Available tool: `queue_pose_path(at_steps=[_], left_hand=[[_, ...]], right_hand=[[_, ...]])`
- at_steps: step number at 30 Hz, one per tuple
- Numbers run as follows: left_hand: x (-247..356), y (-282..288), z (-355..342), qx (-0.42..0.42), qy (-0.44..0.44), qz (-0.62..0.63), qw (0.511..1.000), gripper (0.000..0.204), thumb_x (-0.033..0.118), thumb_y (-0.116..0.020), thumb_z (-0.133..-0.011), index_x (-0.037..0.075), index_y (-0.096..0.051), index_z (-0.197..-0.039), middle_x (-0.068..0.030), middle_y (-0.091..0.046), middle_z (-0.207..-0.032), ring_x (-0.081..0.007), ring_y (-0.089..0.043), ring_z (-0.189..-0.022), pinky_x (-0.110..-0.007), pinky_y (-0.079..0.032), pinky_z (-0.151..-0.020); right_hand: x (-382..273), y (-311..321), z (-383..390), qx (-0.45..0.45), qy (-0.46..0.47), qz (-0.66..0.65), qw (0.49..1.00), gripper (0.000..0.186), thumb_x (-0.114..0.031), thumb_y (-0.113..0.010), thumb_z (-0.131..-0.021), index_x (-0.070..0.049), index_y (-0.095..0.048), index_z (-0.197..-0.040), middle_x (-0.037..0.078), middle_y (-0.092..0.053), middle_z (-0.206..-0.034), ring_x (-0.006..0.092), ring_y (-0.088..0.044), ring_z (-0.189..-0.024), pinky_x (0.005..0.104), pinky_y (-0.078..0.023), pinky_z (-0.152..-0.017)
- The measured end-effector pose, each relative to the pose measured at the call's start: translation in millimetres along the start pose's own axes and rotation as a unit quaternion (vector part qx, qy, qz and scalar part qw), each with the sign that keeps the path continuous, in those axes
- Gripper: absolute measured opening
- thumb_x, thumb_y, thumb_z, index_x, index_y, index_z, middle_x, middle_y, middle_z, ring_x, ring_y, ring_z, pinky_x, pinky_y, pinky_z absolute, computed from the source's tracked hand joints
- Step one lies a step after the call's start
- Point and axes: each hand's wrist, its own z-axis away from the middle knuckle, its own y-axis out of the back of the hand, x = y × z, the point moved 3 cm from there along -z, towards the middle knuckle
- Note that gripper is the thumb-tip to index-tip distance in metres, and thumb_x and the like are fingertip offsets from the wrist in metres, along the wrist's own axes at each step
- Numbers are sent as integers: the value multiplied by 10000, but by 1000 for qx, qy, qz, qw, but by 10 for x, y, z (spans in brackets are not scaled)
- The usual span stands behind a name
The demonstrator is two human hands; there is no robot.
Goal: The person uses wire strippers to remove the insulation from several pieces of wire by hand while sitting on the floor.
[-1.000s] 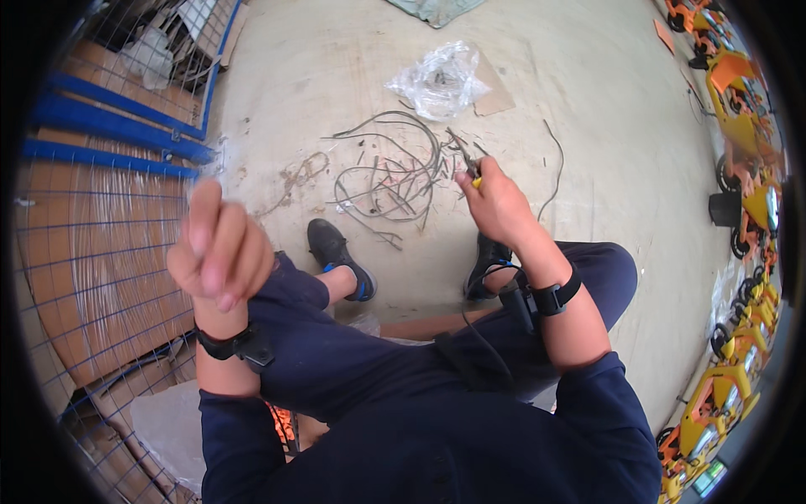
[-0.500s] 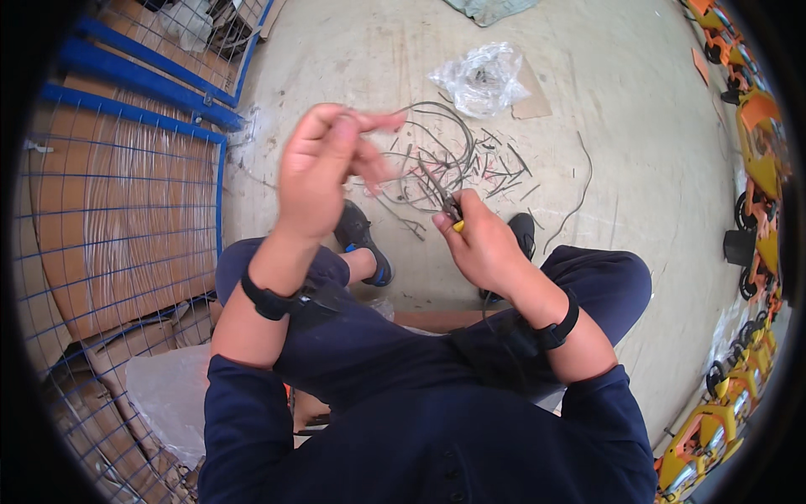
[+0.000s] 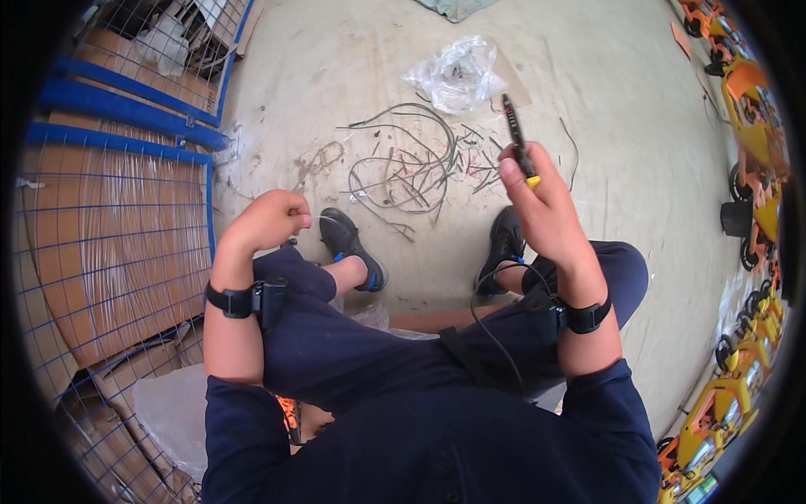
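The left hand [image 3: 273,220] pinches a thin pale wire [image 3: 323,217] between fingertips; the right hand [image 3: 546,202] grips yellow-handled pliers [image 3: 514,124] low, apparently so the nose clears its fingers. Looped cable [image 3: 452,141] lies lower, between both hands' fingers.

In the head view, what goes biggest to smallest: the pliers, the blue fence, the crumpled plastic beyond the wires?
1. Blue fence
2. Crumpled plastic
3. Pliers, in the right hand
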Motion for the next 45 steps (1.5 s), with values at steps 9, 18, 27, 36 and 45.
queue_pose_path(at_steps=[9,18,27,36,45], left_hand=[[-209,-265,-276,-113,9,131,985,109,99,-623,-864,1,-661,-836,-54,-664,-758,-129,-612,-711,-266,-486,-690],[-162,-142,-338,-50,-89,412,906,218,175,-603,-913,-6,-652,-1024,-69,-677,-884,-150,-642,-840,-286,-510,-806],[-95,-126,-359,-32,-119,521,845,273,250,-560,-940,20,-615,-1076,-134,-643,-1099,-245,-613,-1053,-361,-478,-900],[269,-255,-343,116,-138,318,931,132,61,-727,-790,-18,-681,-885,-83,-684,-986,-93,-613,-795,-230,-496,-700],[915,-209,-174,66,-261,378,886,193,128,-583,-916,-18,-621,-1035,-99,-663,-1020,-152,-595,-963,-303,-455,-873]], right_hand=[[-61,301,20,51,53,-110,991,182,-211,-513,-970,-36,-518,-1022,-41,-444,-738,44,-384,-671,204,-335,-588],[56,728,-19,122,62,-133,982,253,-289,-483,-984,-47,-499,-1054,-51,-421,-686,16,-383,-554,178,-326,-480],[49,645,-3,101,50,-138,984,273,-306,-491,-980,-47,-499,-1067,-51,-425,-702,18,-378,-562,180,-323,-491],[-140,-8,116,-45,50,28,997,176,-165,-553,-937,-32,-493,-1035,62,-550,-804,141,-505,-733,277,-436,-680],[-62,-294,146,-102,80,52,990,236,-195,-586,-916,-15,-484,-1029,178,-588,-838,344,-592,-786,373,-465,-696]])
